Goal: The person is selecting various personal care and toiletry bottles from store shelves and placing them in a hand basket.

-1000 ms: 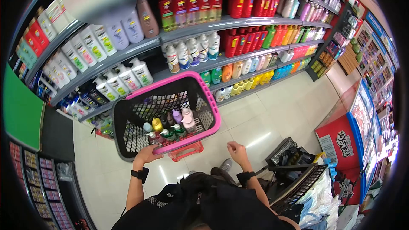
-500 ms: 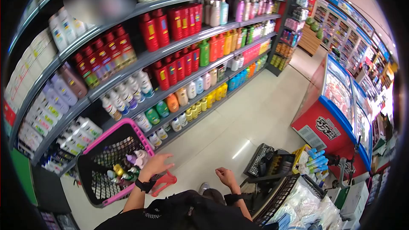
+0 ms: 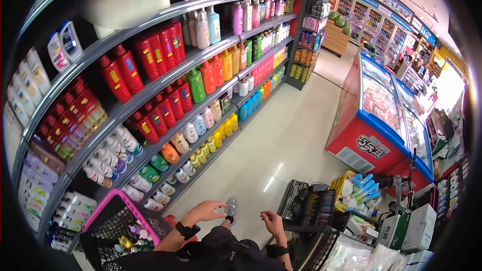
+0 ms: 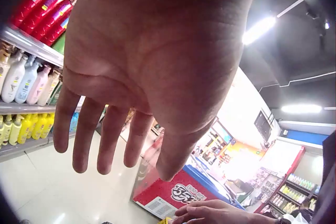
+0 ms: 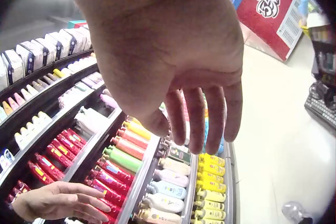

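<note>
My left hand [image 3: 205, 211] hangs in the air above the floor, fingers spread and holding nothing; in the left wrist view the left palm [image 4: 152, 50] fills the top. My right hand [image 3: 272, 222] is also in the air, fingers loosely bent and empty, and the right wrist view shows the right palm [image 5: 173, 56] with its fingers relaxed. Left of my left hand, apart from it, is the black basket with a pink rim [image 3: 106, 201]. Several bottles lie or stand in it, among them a yellow one [image 3: 125, 241].
Shelves [image 3: 150, 85] of shampoo and wash bottles run along the left. A red and blue freezer [image 3: 351, 140] stands at the right. Nearer are a black crate [image 3: 292, 198], a yellow basket [image 3: 341, 183] and cartons [image 3: 419, 228]. Tiled floor [image 3: 251, 163] lies between.
My left hand has let go of the basket's pink rim and moved right. The view has swung right, so the basket stands lower left. My right hand stays raised and empty.
</note>
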A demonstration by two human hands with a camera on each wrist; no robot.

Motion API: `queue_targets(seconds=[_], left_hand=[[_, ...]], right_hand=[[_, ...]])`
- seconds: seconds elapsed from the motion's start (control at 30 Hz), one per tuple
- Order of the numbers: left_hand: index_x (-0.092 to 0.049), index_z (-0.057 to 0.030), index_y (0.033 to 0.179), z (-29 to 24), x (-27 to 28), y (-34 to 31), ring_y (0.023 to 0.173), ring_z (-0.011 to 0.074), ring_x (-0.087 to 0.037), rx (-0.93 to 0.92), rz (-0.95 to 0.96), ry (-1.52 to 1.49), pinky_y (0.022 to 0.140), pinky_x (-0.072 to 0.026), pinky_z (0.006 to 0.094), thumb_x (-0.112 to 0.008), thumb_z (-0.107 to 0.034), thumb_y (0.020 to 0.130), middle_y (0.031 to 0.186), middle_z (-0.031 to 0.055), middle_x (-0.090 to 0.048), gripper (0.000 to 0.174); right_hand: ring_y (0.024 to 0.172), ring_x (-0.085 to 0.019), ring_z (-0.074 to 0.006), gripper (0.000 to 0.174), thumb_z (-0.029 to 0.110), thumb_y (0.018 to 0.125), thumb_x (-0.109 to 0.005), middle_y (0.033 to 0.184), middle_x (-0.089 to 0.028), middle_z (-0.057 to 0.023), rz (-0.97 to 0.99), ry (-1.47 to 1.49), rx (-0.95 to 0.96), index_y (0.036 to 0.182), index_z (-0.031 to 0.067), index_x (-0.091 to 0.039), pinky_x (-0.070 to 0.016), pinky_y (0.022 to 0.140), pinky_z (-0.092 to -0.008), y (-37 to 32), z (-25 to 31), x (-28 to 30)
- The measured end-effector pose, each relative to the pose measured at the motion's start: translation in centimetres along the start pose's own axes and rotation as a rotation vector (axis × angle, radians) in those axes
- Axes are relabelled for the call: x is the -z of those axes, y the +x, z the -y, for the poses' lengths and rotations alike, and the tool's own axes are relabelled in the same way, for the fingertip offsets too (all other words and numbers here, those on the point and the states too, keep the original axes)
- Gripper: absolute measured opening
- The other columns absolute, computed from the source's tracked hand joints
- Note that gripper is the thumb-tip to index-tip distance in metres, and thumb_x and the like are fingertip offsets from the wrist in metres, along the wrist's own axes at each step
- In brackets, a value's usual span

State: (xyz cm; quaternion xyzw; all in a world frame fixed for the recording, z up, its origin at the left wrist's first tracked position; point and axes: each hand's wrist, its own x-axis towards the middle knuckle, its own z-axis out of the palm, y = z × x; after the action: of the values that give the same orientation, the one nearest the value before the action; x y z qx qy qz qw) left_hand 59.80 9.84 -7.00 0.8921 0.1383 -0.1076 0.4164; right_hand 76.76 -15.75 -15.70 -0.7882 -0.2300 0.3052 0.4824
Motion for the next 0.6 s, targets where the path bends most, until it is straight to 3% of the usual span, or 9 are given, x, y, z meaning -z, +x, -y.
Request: queue_targets(seconds=[0.23,0.33,0.43,0.5,0.6], left_hand=[[-0.059,-0.0103,0.122,2.2,7.9,14.0,0.102,0.0329,-0.062,-0.114,0.043,0.083,0.089,-0.0486,0.0408,-0.063,-0.041,0.085,0.11,0.0142,-0.066,0.048],[-0.058,-0.0114,0.123,2.5,11.0,19.3,0.104,0.0325,-0.061,-0.155,0.094,0.024,0.09,-0.0484,0.0415,-0.062,-0.042,0.086,0.111,0.0134,-0.066,0.048],[-0.058,-0.0119,0.123,2.6,13.8,23.3,0.105,0.0322,-0.061,-0.122,0.145,0.266,0.091,-0.048,0.0416,-0.061,-0.043,0.086,0.113,0.0129,-0.066,0.048],[-0.058,-0.0127,0.123,2.7,15.4,25.4,0.105,0.0328,-0.061,-0.178,0.129,0.031,0.091,-0.0482,0.042,-0.061,-0.044,0.086,0.113,0.0128,-0.066,0.049],[-0.059,-0.0127,0.123,4.8,16.1,28.2,0.105,0.0327,-0.061,-0.113,0.115,0.05,0.091,-0.0486,0.0418,-0.062,-0.045,0.084,0.114,0.013,-0.065,0.051]], right_hand=[[0.079,-0.069,-0.0167,0.024,0.019,0.091,-0.061,0.084,-0.071,-0.0121,-0.093,-0.204,-0.002,0.102,-0.0015,-0.067,-0.0533,0.072,-0.0274,12.5,6.2,3.1],[0.078,-0.068,-0.0161,0.025,0.02,0.09,-0.062,0.082,-0.07,-0.0128,-0.155,-0.089,0.048,0.103,-0.0008,-0.067,-0.0529,0.071,-0.0282,17.8,9.7,3.7],[0.076,-0.068,-0.0156,0.024,0.02,0.091,-0.061,0.081,-0.07,-0.0121,-0.155,-0.19,0.051,0.103,-0.0004,-0.067,-0.0526,0.07,-0.028,21.7,11.9,4.8],[0.074,-0.067,-0.0155,0.024,0.02,0.09,-0.062,0.081,-0.07,-0.0114,-0.149,-0.109,0.036,0.103,-0.0001,-0.067,-0.0524,0.069,-0.0278,24.1,11.8,4.9],[0.076,-0.067,-0.0155,0.025,0.02,0.09,-0.064,0.083,-0.071,-0.0107,-0.096,-0.119,-0.017,0.104,0.0005,-0.067,-0.0527,0.071,-0.0277,27.0,11.8,5.0]])
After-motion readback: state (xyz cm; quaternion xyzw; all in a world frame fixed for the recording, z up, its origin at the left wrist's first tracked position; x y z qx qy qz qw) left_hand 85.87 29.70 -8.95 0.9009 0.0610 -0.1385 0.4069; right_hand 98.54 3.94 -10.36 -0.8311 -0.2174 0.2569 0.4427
